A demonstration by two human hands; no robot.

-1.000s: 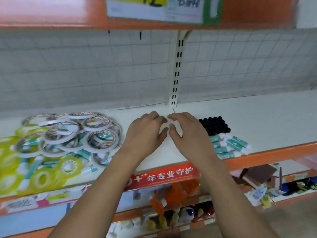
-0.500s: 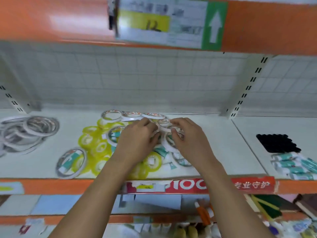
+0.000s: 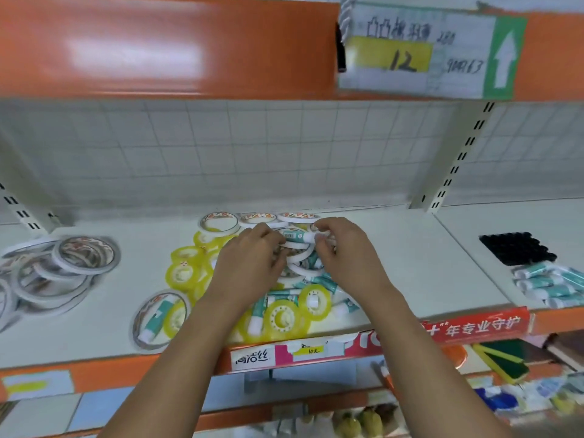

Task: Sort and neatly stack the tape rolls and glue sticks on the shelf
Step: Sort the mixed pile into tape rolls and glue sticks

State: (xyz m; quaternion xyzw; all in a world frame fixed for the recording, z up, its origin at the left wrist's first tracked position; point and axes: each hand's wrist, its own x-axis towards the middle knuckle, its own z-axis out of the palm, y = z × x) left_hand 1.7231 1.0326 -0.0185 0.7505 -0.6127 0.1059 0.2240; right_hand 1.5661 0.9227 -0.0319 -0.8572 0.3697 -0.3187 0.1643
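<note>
- Left hand (image 3: 252,260): centre of frame, fingers curled, pinching the teal end of a teal-and-white plastic glue stick (image 3: 297,237).
- Right hand (image 3: 347,251): just right of centre, fingers curled, pinching the white cap end of the same stick. The stick lies level between the two hands, over the back of the pile.
- Mixed pile on the white shelf board (image 3: 395,248), centre of frame: translucent yellow tape rolls (image 3: 181,275), flat white-rimmed tape rings with orange print (image 3: 219,221) and further teal glue sticks (image 3: 258,308), overlapping in no order.
- Large white-rimmed ring (image 3: 161,317), lower left of the pile: lies flat, with one glue stick and one yellow roll inside it.
- Loose heap of pale tape rings (image 3: 72,254): left edge of frame, well apart from the pile.
- Cluster of small black round tops (image 3: 518,248): right of frame, with a row of teal glue sticks lying flat (image 3: 543,286) just in front of it.
- Red label strip (image 3: 474,325): on the orange shelf edge, lower right.
- Paper sign marked "12" with a green arrow (image 3: 410,55): upper right.
</note>
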